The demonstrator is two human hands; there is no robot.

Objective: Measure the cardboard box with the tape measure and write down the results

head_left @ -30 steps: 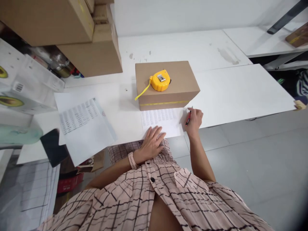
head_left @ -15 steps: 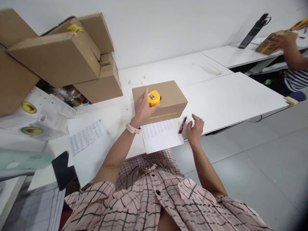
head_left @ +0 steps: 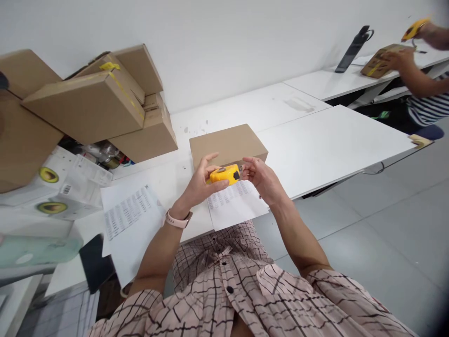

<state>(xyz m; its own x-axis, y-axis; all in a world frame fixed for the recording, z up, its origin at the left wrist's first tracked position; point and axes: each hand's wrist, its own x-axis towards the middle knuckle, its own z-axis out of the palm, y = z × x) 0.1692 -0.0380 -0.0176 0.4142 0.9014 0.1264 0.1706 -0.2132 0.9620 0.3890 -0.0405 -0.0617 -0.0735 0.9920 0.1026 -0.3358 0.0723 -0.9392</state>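
My left hand (head_left: 201, 182) is wrapped round a yellow tape measure (head_left: 224, 174), held up in front of the cardboard box. At the tape measure's front end, my right hand (head_left: 261, 178) has its thumb and fingers closed on the metal tip. Behind both hands the closed cardboard box (head_left: 228, 142) lies on the white table. Beneath them is a printed sheet (head_left: 235, 206), partly covered by the hands. The pen beside it is almost wholly hidden under my right hand.
Cardboard boxes (head_left: 87, 100) are stacked at the left, above white boxes with avocado pictures (head_left: 70, 182). Another printed sheet (head_left: 129, 220) and a dark flat object (head_left: 96, 262) lie nearby. At the far right stand a dark bottle (head_left: 352, 51) and a co-worker's box (head_left: 380, 63).
My left hand has lifted the tape measure off the box top and brought it closer, turning it. My right hand has moved up and left from beside the pen to the tape's end.
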